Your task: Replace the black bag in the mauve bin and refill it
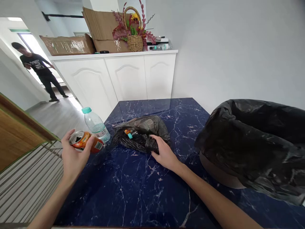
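My left hand (75, 156) is closed around an orange drink can (87, 140), which is tilted with its opened top toward the left. Just behind the can stands a clear plastic bottle (96, 124) with a teal cap. My right hand (164, 153) pinches the near edge of a black plastic bag (152, 125) lying on the blue marbled table (143, 187). Through the bag's opening show a teal bottle cap (130, 135) and a bit of orange; the rest of the contents is hidden.
A bin lined with a black bag (238, 146) stands at the right. At the left are a wire rack (30, 184) and a wooden panel (21, 127). Behind, a white cabinet (124, 76) bears cardboard boxes (66, 45) and a flower basket (135, 43). A person (39, 68) stands far left.
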`<state>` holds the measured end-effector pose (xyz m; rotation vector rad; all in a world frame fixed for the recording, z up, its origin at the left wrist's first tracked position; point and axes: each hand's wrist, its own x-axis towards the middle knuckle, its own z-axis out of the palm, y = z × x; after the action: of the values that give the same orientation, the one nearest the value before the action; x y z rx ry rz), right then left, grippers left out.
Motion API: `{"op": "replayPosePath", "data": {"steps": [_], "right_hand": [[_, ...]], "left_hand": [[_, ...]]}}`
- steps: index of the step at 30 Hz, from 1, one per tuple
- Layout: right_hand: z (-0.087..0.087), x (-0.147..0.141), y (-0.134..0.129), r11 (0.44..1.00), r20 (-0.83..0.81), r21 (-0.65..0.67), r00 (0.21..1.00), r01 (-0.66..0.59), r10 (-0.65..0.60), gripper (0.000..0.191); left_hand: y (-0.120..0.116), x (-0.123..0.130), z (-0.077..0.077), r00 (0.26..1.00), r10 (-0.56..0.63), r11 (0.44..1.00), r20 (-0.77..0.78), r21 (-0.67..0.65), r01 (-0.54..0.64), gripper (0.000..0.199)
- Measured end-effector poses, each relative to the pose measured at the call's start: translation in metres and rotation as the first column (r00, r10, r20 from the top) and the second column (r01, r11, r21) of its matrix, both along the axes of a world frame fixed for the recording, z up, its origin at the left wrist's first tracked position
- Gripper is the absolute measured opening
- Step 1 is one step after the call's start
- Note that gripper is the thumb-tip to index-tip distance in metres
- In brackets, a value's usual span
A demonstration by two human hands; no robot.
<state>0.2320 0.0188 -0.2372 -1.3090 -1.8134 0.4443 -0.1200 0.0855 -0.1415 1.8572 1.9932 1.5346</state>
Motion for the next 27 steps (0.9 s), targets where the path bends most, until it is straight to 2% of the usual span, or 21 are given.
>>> {"op": "replayPosePath", "data": {"steps": [2,10,12,14,15,17,18,19,20,22,24,27], "right_hand": [[0.001,0.000,0.000,1.000,-0.004,-0.004,1.000,-0.007,0.007,0.067],[0.009,0.001,-0.003,0.999,-0.002,-0.005,0.999,-0.034,0.034,0.066],[0.010,0.001,-0.003,0.999,0.001,-0.003,0.999,-0.034,0.034,0.066],[0.011,0.001,-0.002,0.999,0.000,0.001,0.999,-0.033,0.033,0.066],[0.012,0.001,-0.002,0.999,-0.001,0.002,0.999,-0.032,0.032,0.066],[0.012,0.000,-0.002,1.000,-0.005,0.002,0.999,-0.031,0.031,0.067],[0.013,0.000,-0.002,0.999,-0.007,0.001,0.999,-0.033,0.033,0.067],[0.013,0.000,-0.003,0.999,-0.009,0.000,0.999,-0.035,0.035,0.066],[0.014,0.000,-0.003,0.999,-0.010,0.000,0.999,-0.038,0.038,0.066],[0.014,0.000,-0.003,0.999,-0.012,0.001,0.999,-0.042,0.042,0.065],[0.015,0.000,-0.003,0.999,-0.014,0.003,0.999,-0.042,0.042,0.065],[0.017,0.001,-0.003,0.999,-0.012,0.005,0.999,-0.044,0.044,0.065]], "left_hand": [[-0.002,-0.001,0.000,0.999,0.037,0.996,-0.038,-0.081,-0.040,0.107],[0.003,0.000,-0.005,0.990,0.016,0.976,-0.137,-0.211,-0.045,0.117],[0.004,-0.004,-0.009,0.991,0.027,0.978,-0.132,-0.204,-0.054,0.124],[0.003,-0.005,-0.013,0.983,0.031,0.998,-0.180,-0.056,-0.041,0.131],[0.001,-0.005,-0.015,0.973,0.047,0.996,-0.226,0.085,-0.028,0.130],[-0.006,0.001,-0.018,0.943,0.099,0.931,-0.316,0.363,0.024,0.109],[-0.011,0.007,-0.019,0.926,0.086,0.903,-0.367,0.422,0.083,0.090],[-0.016,0.014,-0.019,0.906,0.025,0.897,-0.423,0.410,0.166,0.069],[-0.020,0.022,-0.020,0.875,-0.076,0.902,-0.478,0.341,0.265,0.050],[-0.025,0.043,-0.022,0.770,-0.320,0.883,-0.552,0.121,0.454,0.030],[-0.021,0.064,-0.026,0.670,-0.471,0.832,-0.574,-0.036,0.554,0.032],[-0.002,0.093,-0.033,0.617,-0.501,0.825,-0.607,-0.117,0.554,0.039]]}}
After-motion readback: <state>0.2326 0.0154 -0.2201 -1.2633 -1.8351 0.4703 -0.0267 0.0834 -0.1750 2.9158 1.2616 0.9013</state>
